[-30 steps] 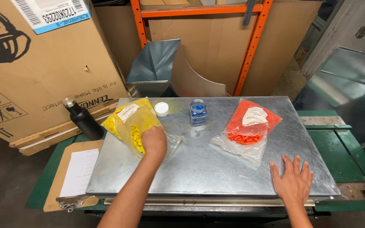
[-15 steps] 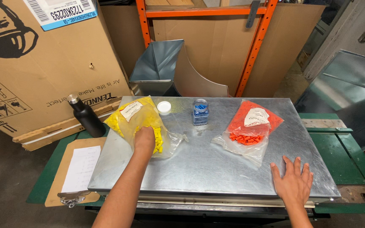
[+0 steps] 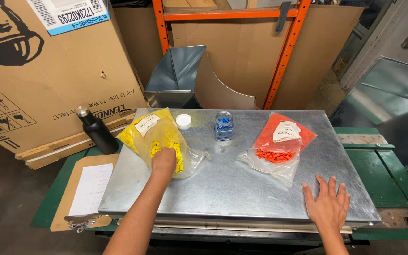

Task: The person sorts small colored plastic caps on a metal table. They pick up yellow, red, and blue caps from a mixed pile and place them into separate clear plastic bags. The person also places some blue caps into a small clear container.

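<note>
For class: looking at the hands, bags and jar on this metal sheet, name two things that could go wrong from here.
1. The left hand reaches into the bag of yellow pieces, whose mouth lies loose on the metal sheet; pieces might spill out.
2. The small jar of blue pieces stands open, its white lid lying apart; a knock could tip it.
The right hand rests flat near the sheet's front edge.

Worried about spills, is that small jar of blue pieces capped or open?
Open: the jar stands upright with no lid, and a white cap lies apart on the metal sheet.
</note>
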